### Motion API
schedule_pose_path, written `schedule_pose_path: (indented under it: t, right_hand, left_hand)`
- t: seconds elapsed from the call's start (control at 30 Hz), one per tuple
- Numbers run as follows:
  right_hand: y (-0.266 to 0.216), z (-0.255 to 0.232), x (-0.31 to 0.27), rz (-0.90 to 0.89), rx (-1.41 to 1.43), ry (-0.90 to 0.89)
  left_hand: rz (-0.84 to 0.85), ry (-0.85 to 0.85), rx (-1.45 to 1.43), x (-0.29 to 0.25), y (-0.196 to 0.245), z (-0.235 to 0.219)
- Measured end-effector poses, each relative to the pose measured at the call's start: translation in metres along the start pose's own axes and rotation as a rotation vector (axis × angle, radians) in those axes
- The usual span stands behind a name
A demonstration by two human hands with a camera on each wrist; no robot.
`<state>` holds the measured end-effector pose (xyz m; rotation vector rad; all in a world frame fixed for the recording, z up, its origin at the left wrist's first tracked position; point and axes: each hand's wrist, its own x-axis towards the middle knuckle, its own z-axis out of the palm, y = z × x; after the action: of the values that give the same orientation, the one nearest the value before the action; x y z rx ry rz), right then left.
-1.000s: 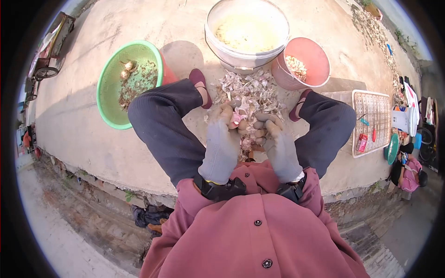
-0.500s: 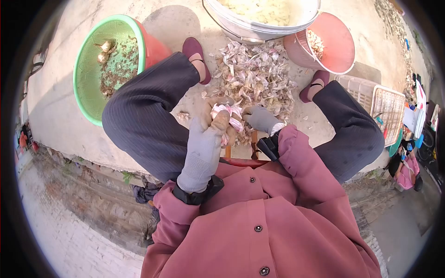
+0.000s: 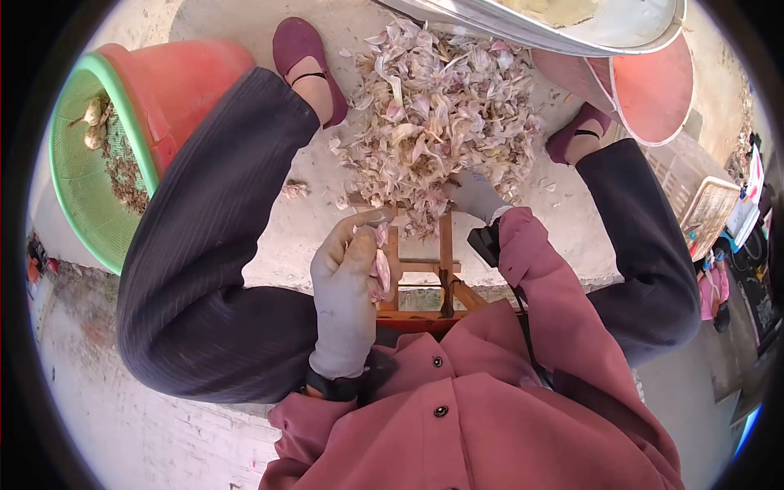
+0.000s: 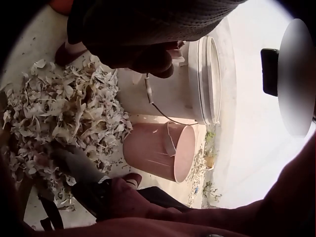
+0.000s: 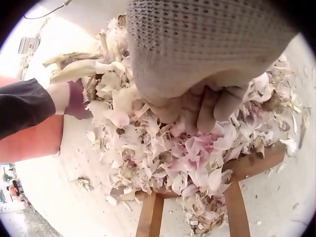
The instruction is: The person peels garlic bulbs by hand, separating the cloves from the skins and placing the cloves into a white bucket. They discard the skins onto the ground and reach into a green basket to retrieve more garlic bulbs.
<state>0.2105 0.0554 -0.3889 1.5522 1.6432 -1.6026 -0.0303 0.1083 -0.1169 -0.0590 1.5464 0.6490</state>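
Note:
Near the left knee, my grey-gloved left hand (image 3: 341, 273) holds pink-and-white garlic (image 3: 381, 273) between thumb and fingers. Its glove is a dark shape in the left wrist view, with the fingertips (image 4: 160, 64) lit below. My right hand (image 3: 475, 196), gloved too, reaches to the near edge of a big heap of garlic skins (image 3: 449, 106) on the ground. In the right wrist view its loosely bent fingers (image 5: 192, 118) point down onto pale and pinkish skins, and the tips are partly sunk among them. The right thumb is hidden.
A wooden stool frame (image 3: 447, 253) stands between the legs. At left, a green mesh basket (image 3: 73, 208) with garlic bulbs (image 3: 95, 135) overlaps a red bucket (image 3: 184, 90). A white bucket (image 3: 604, 41), a pink bucket (image 3: 653, 90) and a plastic crate (image 3: 686, 180) stand at right.
The hands have drawn apart: the left moves back toward the left knee with the garlic, the right stays out at the heap. The head view has tilted and come closer to the ground.

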Motion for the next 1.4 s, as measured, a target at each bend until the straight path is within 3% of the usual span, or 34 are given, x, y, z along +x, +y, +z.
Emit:
schedule_pose_path:
  t: [0.03,0.17,0.23,0.33,0.4,0.47,0.53,0.6,0.63,0.67,0.73,0.77,0.83,1.17,1.4]
  right_hand:
    - [0.003,0.001,0.002,-0.169,-0.101,0.033]
    - [-0.043,-0.032,-0.001,0.044,0.099,0.012]
    - [-0.059,-0.052,0.005,-0.008,0.214,-0.004]
    - [-0.076,-0.072,0.016,-0.108,0.161,0.07]
    - [-0.083,-0.08,0.021,-0.107,0.133,0.022]
    - [-0.085,-0.077,0.019,-0.186,0.249,0.114]
    - [-0.078,-0.062,0.014,-0.202,0.275,0.136]
    - [-0.069,-0.041,-0.008,-0.099,0.324,0.209]
    - [-0.059,-0.03,-0.014,0.05,0.295,0.14]
    - [-0.051,-0.016,-0.018,0.048,0.291,0.141]
    - [-0.043,0.011,-0.031,0.41,0.117,0.174]
    - [-0.04,0.023,-0.03,0.41,0.117,0.17]
    - [-0.042,0.042,-0.027,0.596,0.006,0.264]
    - [0.006,0.092,-0.017,0.529,0.333,0.087]
    - [0.047,0.084,-0.023,0.483,0.537,-0.006]
  left_hand:
    - [-0.039,-0.013,0.031,0.002,0.001,0.001]
    - [-0.021,-0.019,0.012,0.005,0.002,0.012]
    - [-0.015,-0.032,-0.012,0.007,-0.002,0.006]
    - [-0.01,-0.045,-0.053,0.01,-0.004,0.003]
    - [-0.011,-0.044,-0.075,0.011,-0.006,0.002]
    - [0.011,-0.023,0.021,0.013,-0.01,0.001]
    - [-0.006,-0.021,0.019,0.012,-0.007,0.007]
    - [-0.023,-0.011,0.016,0.01,-0.006,0.006]
    - [-0.017,-0.014,-0.033,0.011,-0.007,0.006]
    - [-0.01,-0.016,-0.084,0.013,-0.007,0.006]
    - [0.001,-0.006,-0.079,0.014,-0.009,0.005]
    - [0.019,0.004,-0.073,0.015,-0.009,0.005]
    - [0.025,0.049,-0.053,0.016,-0.009,0.006]
    - [0.022,0.116,-0.014,0.023,-0.01,0.01]
    - [0.01,0.02,-0.093,0.022,-0.011,0.004]
